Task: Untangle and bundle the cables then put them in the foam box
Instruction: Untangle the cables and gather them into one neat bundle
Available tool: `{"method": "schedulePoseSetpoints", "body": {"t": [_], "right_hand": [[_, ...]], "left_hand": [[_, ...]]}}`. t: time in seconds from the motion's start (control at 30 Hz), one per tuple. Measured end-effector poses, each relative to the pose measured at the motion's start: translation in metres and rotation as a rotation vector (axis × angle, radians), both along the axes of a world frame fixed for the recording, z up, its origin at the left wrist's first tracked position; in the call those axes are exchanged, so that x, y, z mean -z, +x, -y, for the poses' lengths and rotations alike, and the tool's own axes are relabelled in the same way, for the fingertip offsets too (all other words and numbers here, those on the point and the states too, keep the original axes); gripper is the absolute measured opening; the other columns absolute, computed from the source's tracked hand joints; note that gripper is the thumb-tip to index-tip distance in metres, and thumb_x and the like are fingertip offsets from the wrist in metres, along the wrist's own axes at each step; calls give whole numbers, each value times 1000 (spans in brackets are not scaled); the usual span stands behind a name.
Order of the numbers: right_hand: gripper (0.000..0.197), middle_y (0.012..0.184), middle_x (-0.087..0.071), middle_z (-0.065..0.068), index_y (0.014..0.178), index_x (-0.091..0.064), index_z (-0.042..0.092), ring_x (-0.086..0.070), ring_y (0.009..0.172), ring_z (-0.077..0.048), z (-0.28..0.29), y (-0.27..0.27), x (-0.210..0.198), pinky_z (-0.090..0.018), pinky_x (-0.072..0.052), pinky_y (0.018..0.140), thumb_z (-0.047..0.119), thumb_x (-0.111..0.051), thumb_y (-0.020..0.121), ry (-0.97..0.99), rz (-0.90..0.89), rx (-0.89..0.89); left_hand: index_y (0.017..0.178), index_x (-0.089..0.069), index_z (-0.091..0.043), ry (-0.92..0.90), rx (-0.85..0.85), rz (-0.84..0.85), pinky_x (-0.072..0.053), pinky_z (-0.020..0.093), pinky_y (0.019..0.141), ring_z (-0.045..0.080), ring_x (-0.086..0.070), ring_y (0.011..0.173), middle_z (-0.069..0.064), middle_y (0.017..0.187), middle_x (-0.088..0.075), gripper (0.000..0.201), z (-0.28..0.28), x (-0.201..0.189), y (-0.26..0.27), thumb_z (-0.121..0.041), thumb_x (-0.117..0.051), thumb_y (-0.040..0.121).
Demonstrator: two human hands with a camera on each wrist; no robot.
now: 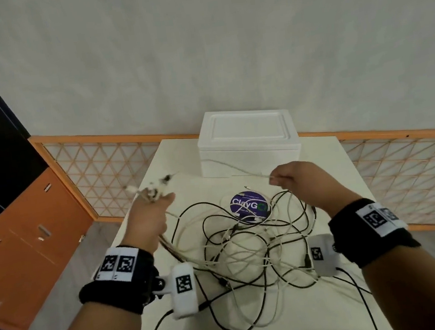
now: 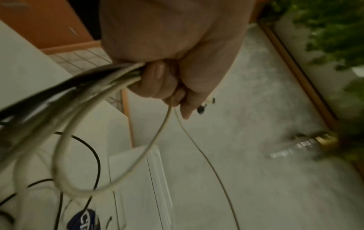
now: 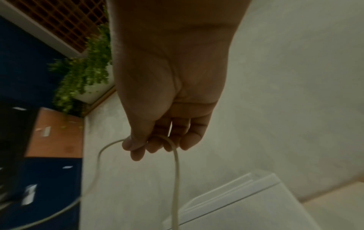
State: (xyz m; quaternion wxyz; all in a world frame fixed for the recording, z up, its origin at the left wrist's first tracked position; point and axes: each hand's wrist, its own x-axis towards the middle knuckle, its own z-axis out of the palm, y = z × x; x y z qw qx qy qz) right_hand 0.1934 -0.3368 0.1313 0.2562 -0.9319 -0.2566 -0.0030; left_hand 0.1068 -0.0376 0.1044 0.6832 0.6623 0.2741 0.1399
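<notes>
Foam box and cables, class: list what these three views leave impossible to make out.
- Foam box contents: head view, its lid is on.
- Connector types in the left hand: head view, blurred and small.
- Which cable in the tangle the right hand pinches: head view, strands overlap.
- White cable lower run: right wrist view, cut off by bottom edge.

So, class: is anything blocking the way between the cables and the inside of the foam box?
Yes. The foam box has its lid on, closing the opening. The cables are also in a tangle on the table.
</notes>
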Motion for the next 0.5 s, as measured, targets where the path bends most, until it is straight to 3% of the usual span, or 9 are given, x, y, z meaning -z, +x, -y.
{"method": "schedulePoseSetpoints", "body": {"t": [0.03, 0.1, 0.13, 0.2, 0.27, 0.33, 0.43, 0.5], "right_hand": [[17, 90, -68, 2, 94, -69, 18, -60, 88, -16, -11, -2, -2, -27, -44, 77, 30, -58, 93, -45, 24, -56], [20, 95, -70, -2, 99, -71, 17, -60, 92, -19, -35, -8, -11, -30, -44, 81, 30, -57, 93, -118, 72, -174], [21, 93, -70, -4, 99, -72, 15, -60, 90, -21, -45, -12, -17, -32, -43, 79, 29, -57, 93, -122, 102, -224], [21, 85, -70, -8, 95, -73, 11, -59, 82, -24, -61, -20, -29, -35, -42, 73, 25, -58, 91, -83, 203, -298], [20, 78, -68, -10, 89, -73, 8, -58, 76, -26, -70, -25, -34, -38, -44, 68, 24, -60, 89, -48, 259, -342], [20, 79, -66, -5, 92, -71, 11, -57, 77, -21, -74, -27, -33, -35, -43, 69, 27, -59, 91, -22, 212, -339], [14, 77, -60, 8, 90, -68, 17, -52, 75, -9, -67, -21, -23, -26, -36, 67, 26, -58, 92, 11, 108, -231], [11, 77, -61, 8, 85, -67, 17, -55, 76, -12, -51, -13, -12, -23, -37, 66, 22, -58, 91, -17, 8, -118]], "left_hand": [[96, -59, -21, 39, 103, 8, -33, 20, 45, 8, -41, 47, -11, 59, -55, 17, 12, -3, 0, -21, -71, 85], [113, -63, -20, 148, 335, 16, -48, 22, 64, 3, -62, 70, -16, 80, -70, 42, 36, -11, -1, -39, -76, 78], [111, -66, -20, 200, 419, 13, -49, 20, 68, -1, -63, 72, -16, 82, -71, 42, 48, -16, 0, -43, -75, 77], [89, -69, -20, 184, 470, 29, -38, 16, 46, 2, -48, 46, -16, 54, -56, 21, 68, -25, -1, -39, -73, 81], [81, -68, -17, -44, 376, 63, -23, 17, 38, 8, -28, 41, -10, 52, -43, 16, 79, -31, 4, -32, -71, 84], [80, -70, -14, -220, 263, 154, -20, 18, 36, 6, -25, 39, -5, 58, -50, 8, 81, -38, 8, -20, -71, 85], [83, -67, -11, -287, 155, 247, -19, 18, 35, 4, -23, 37, -6, 63, -54, 6, 75, -52, 11, -14, -72, 83], [85, -67, -12, -308, 78, 315, -19, 18, 35, 4, -23, 38, -6, 74, -64, 7, 60, -60, 11, -16, -72, 82]]}}
